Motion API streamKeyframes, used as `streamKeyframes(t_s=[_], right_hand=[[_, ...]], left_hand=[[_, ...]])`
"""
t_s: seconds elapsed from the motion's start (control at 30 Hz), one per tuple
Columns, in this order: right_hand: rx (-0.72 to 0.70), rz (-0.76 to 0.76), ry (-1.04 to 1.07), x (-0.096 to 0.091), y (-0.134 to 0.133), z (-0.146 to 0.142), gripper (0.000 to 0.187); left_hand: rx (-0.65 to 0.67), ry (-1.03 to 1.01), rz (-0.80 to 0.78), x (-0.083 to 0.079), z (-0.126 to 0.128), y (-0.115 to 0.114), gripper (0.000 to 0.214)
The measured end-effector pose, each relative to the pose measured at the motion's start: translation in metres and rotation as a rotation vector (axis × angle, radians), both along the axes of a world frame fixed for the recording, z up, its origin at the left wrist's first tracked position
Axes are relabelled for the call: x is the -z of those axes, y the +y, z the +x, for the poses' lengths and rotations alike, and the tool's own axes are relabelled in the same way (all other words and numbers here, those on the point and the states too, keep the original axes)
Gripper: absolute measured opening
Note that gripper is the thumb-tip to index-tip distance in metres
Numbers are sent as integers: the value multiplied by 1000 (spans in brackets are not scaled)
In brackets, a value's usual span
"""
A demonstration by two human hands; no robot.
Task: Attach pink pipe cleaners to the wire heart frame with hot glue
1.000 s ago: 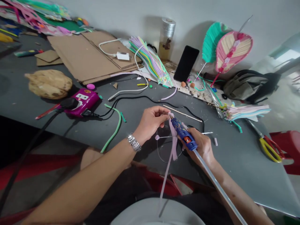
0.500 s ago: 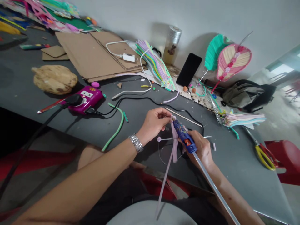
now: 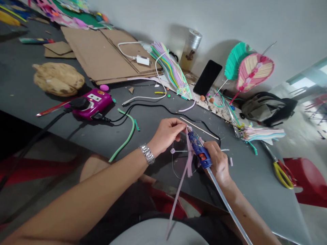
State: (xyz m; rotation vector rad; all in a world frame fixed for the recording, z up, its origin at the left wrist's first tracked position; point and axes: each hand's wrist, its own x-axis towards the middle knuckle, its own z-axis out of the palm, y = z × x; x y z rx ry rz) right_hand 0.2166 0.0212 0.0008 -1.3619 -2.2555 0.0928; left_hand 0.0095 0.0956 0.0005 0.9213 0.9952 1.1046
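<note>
My right hand point(image 3: 217, 160) is wrapped round a blue hot glue gun point(image 3: 198, 146) with a long clear glue stick point(image 3: 227, 204) sticking out of its back. The nozzle points up and left, at the fingertips of my left hand point(image 3: 170, 134). Those fingers are pinched on the top end of a pale purple pipe cleaner point(image 3: 176, 200), whose long tail hangs down toward my lap. Beneath the hands is a thin wire hoop point(image 3: 173, 166) with a small purple fluffy knot point(image 3: 173, 150) at its left side. The glue gun partly hides the purple piece.
A magenta power outlet box point(image 3: 93, 102) with black cords sits at left, near a brown lumpy object point(image 3: 58, 79) and cardboard sheets point(image 3: 87, 51). Pipe cleaner bundles point(image 3: 171, 68), a phone point(image 3: 207, 77), a jar point(image 3: 191, 49) and heart-shaped fans point(image 3: 255, 73) stand behind. Scissors point(image 3: 282, 173) lie right.
The camera view has shifted slightly. Both hands keep nearly the same pose, with the glue gun's nozzle still close to my left fingertips.
</note>
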Motion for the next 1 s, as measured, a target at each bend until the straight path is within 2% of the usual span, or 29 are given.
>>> streamKeyframes(t_s=[0.13,0.3,1.0], right_hand=[[-17,33,-27,-1,1,0,8],[-26,65,-59,-2,4,0,7],[-23,118,-114,0,5,2,6]], left_hand=[[17,-62,-63,-2,0,0,14],[14,-85,-64,0,-2,1,15],[44,-64,-109,-5,-3,2,22]])
